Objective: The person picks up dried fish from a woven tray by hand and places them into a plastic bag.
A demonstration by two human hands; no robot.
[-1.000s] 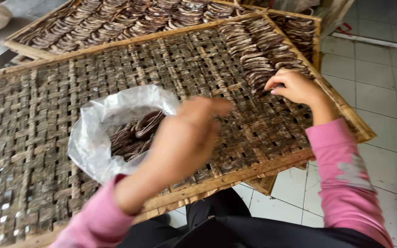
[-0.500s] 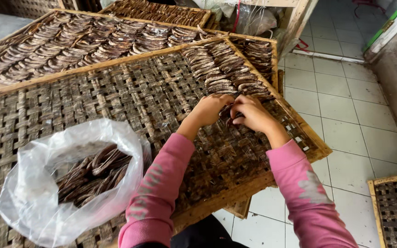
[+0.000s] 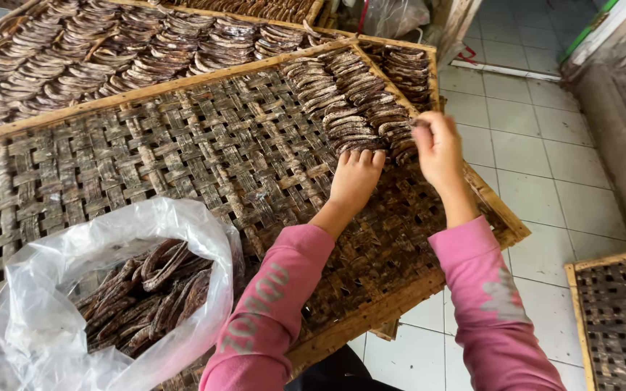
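Resting flat on the woven bamboo tray (image 3: 182, 152), the left hand (image 3: 356, 177) is lying palm down with its fingers pressed together and stretched forward, their tips touching the near end of a row of dark curved strips (image 3: 349, 108) laid overlapping on the weave. The right hand (image 3: 437, 145) is hovering just beside it, raised a little above the tray's right edge, its thumb and forefinger pinching one dark strip (image 3: 416, 124) at the lower end of the same row; the other fingers are curling loosely. Both arms are wearing pink sleeves (image 3: 273, 304).

Near the left elbow, a clear plastic bag (image 3: 52, 282) is sitting open on the tray, holding a loose heap of the same dark strips. Beyond the wooden frame, a second tray (image 3: 74, 51) is lying covered in close rows of them. A pale tiled floor (image 3: 530, 152) is showing to the right, with another woven tray (image 3: 617, 311) at the lower right corner.
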